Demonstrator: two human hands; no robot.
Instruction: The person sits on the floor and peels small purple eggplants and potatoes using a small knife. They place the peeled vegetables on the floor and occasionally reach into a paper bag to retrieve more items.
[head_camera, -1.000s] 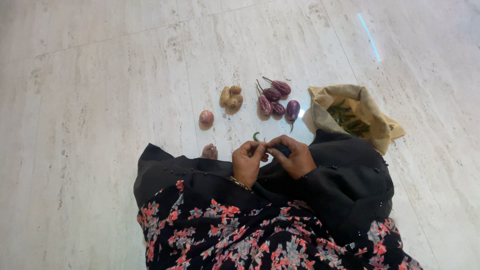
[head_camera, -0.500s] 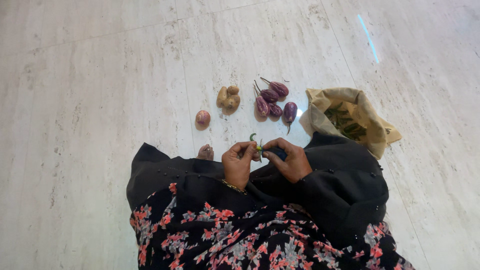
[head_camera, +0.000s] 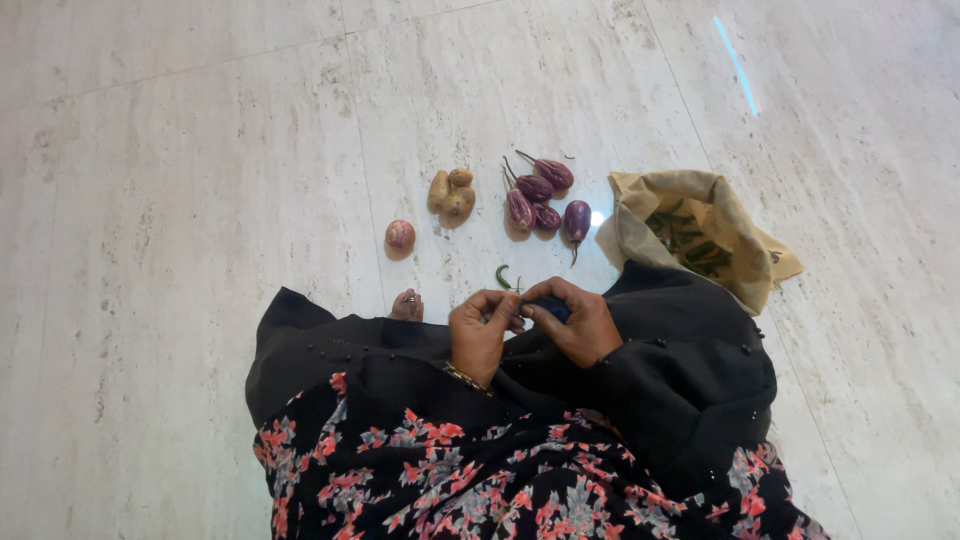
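Observation:
I sit on a pale stone floor with both hands meeting over my lap. My left hand (head_camera: 480, 330) and my right hand (head_camera: 572, 322) pinch fingertips together on a small green chili, which is almost wholly hidden between them. A second green chili (head_camera: 502, 275), curled, lies on the floor just beyond my fingers. My black sleeves and a floral cloth (head_camera: 480, 470) cover my lap.
Several small purple eggplants (head_camera: 538, 196) lie ahead, with a knobbly potato (head_camera: 452, 196) to their left and a round pinkish potato (head_camera: 400, 235) further left. An open beige cloth bag (head_camera: 735, 215) holding green chilies sits at the right. My toes (head_camera: 407, 304) show by the hem.
The hands have closed tighter together, so the chili that showed between the fingertips half a second ago is now nearly hidden. The view has drifted slightly.

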